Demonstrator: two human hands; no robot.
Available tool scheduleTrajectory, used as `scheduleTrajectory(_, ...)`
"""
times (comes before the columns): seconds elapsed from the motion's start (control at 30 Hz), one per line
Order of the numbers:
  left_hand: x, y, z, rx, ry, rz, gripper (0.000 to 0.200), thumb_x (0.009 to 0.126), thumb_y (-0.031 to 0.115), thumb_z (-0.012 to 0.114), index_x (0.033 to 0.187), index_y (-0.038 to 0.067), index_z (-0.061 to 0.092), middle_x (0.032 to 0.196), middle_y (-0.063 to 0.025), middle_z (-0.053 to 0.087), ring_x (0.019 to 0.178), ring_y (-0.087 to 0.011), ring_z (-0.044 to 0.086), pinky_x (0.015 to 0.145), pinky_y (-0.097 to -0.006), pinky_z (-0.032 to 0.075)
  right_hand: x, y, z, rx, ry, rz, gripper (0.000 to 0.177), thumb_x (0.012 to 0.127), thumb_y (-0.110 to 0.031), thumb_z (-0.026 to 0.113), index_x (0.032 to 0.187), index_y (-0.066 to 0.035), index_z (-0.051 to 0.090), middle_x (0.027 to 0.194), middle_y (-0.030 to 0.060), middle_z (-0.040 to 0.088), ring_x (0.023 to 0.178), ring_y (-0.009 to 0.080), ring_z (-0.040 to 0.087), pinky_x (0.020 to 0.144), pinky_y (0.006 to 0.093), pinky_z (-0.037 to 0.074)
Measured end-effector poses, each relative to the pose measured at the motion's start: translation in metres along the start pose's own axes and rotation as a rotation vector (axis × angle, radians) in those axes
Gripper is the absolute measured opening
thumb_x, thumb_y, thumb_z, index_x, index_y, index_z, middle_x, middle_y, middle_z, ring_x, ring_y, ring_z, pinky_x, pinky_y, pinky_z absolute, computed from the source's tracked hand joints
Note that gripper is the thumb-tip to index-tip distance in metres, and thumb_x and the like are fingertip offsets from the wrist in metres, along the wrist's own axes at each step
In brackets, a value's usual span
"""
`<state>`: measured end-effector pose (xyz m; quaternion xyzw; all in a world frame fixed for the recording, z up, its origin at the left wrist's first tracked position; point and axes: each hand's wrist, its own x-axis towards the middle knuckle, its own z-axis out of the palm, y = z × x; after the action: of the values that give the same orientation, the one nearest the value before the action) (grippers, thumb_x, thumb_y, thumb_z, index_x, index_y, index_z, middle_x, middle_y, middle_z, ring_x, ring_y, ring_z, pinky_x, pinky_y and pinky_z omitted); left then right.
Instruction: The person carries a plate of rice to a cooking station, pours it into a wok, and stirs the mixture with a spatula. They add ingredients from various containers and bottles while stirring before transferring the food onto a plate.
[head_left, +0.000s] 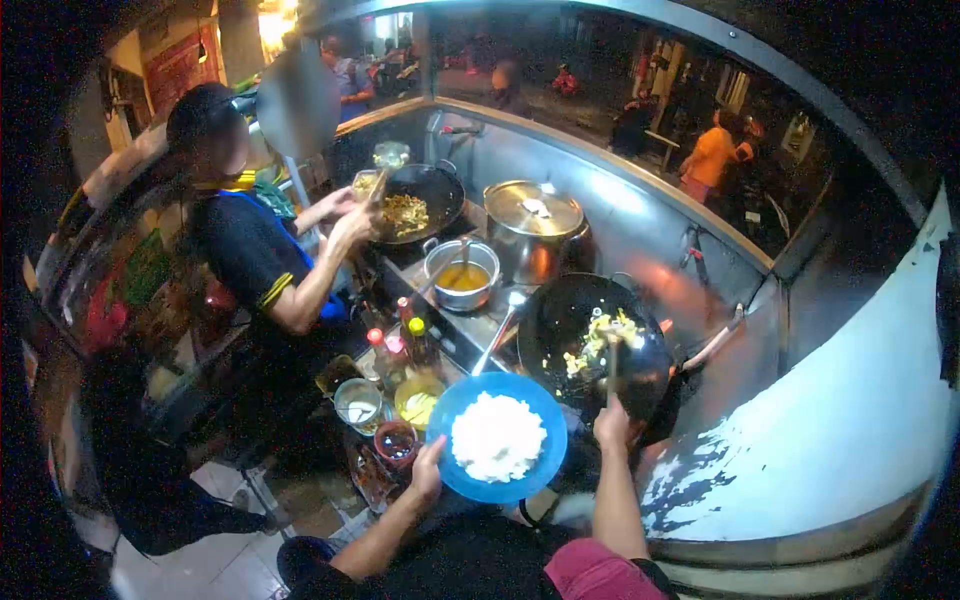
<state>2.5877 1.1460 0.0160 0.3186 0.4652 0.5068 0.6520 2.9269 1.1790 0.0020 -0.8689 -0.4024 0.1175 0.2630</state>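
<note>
Left grip (427, 472) pinches the rim of a round blue plate (553, 452) of white rice (497, 437), at its 2 o'clock; a small red bowl (396, 443) sits near the plate's left edge. Right grip (612, 425) closes around a brown utensil handle (613, 375), a narrow gap from the plate; at its 12 o'clock lies the black wok (545, 318).

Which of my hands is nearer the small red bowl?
Left: your left hand holds the blue plate, just right of the small red bowl; your right hand is farther off, past the plate, holding the utensil in the wok.
</note>
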Motion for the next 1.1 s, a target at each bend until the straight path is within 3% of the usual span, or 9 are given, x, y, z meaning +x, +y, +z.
scheduleTrajectory(0.2,0.01,0.003,-0.006,0.226,-0.032,0.039,0.033,0.084,0.025,0.05,0.101,-0.003,0.054,0.096,-0.0079,0.057,0.086,-0.0157,0.054,0.076,-0.0278,0.042,-0.034,0.0,-0.053,0.076,-0.232,-0.241,0.038,0.076,-0.017,0.051,0.112,-0.006,0.052,0.094,0.0223,0.058,0.088,0.0366,0.055,0.079,0.0384,0.043)
scheduleTrajectory(0.37,0.037,-0.013,-0.022,0.854,-0.066,0.376,0.034,0.084,0.025,0.049,0.102,-0.003,0.054,0.094,-0.01,0.058,0.085,-0.0159,0.054,0.077,-0.0282,0.041,-0.01,0.001,-0.033,-0.085,-0.123,0.023,0.04,0.077,-0.011,0.046,0.117,-0.008,0.048,0.086,0.022,0.058,0.082,0.0387,0.056,0.073,0.0471,0.042)
scheduleTrajectory(0.5,0.047,0.023,0.013,0.181,-0.073,-0.014,0.035,0.084,0.025,0.049,0.104,-0.003,0.054,0.1,-0.0106,0.057,0.09,-0.0171,0.052,0.08,-0.0288,0.041,0.007,-0.008,-0.01,0.028,-0.071,-0.127,0.039,0.078,-0.013,0.05,0.116,-0.006,0.049,0.099,0.0232,0.057,0.091,0.0368,0.055,0.082,0.0392,0.041)
scheduleTrajectory(0.77,0.113,0.016,0.024,0.047,-0.108,-0.088,0.03,0.083,0.019,0.043,0.1,-0.003,0.053,0.091,-0.0102,0.056,0.081,-0.0192,0.055,0.075,-0.0299,0.044,-0.047,-0.036,-0.087,-0.149,-0.209,0.193,0.036,0.075,-0.009,0.051,0.111,-0.004,0.053,0.098,0.022,0.057,0.092,0.0342,0.055,0.08,0.0363,0.042)
scheduleTrajectory(0.83,0.133,0.015,0.039,0.141,-0.092,-0.033,0.031,0.082,0.02,0.045,0.1,-0.004,0.053,0.091,-0.0123,0.056,0.083,-0.0227,0.054,0.076,-0.0333,0.044,-0.048,-0.027,-0.079,-0.116,-0.208,0.149,0.038,0.075,-0.008,0.051,0.112,-0.007,0.053,0.094,0.0212,0.058,0.089,0.035,0.056,0.079,0.0367,0.042)
scheduleTrajectory(0.87,0.15,0.004,0.035,0.624,-0.137,0.286,0.031,0.08,0.021,0.046,0.097,-0.005,0.054,0.092,-0.0138,0.056,0.081,-0.0248,0.054,0.075,-0.0353,0.043,-0.046,-0.014,-0.067,-0.089,-0.162,0.059,0.039,0.075,-0.007,0.05,0.114,-0.007,0.051,0.094,0.0222,0.058,0.089,0.0357,0.055,0.078,0.0389,0.042)
scheduleTrajectory(0.9,0.17,0.011,0.048,0.688,-0.141,-0.107,0.032,0.078,0.022,0.047,0.094,-0.005,0.054,0.093,-0.015,0.056,0.083,-0.0248,0.052,0.076,-0.0353,0.041,-0.046,-0.005,-0.055,-0.062,-0.12,-0.038,0.04,0.076,-0.006,0.05,0.116,-0.007,0.05,0.094,0.0232,0.057,0.089,0.0364,0.054,0.077,0.0411,0.042)
scheduleTrajectory(1.0,0.193,-0.008,0.085,0.355,-0.082,0.188,0.034,0.076,0.024,0.049,0.097,-0.003,0.053,0.09,-0.0119,0.058,0.082,-0.0194,0.052,0.074,-0.0312,0.042,-0.06,-0.008,-0.059,0.041,-0.161,0.044,0.04,0.075,-0.005,0.051,0.114,-0.004,0.051,0.098,0.0223,0.057,0.092,0.0354,0.054,0.08,0.0379,0.041)
scheduleTrajectory(1.1,0.199,0.004,0.104,0.125,-0.249,-0.039,0.034,0.078,0.016,0.048,0.107,-0.003,0.048,0.099,-0.0102,0.056,0.088,-0.0182,0.052,0.079,-0.0302,0.041,-0.075,-0.003,-0.06,0.062,-0.145,0.041,0.04,0.074,-0.004,0.053,0.113,-0.002,0.051,0.101,0.0212,0.057,0.095,0.0339,0.054,0.083,0.0356,0.04)
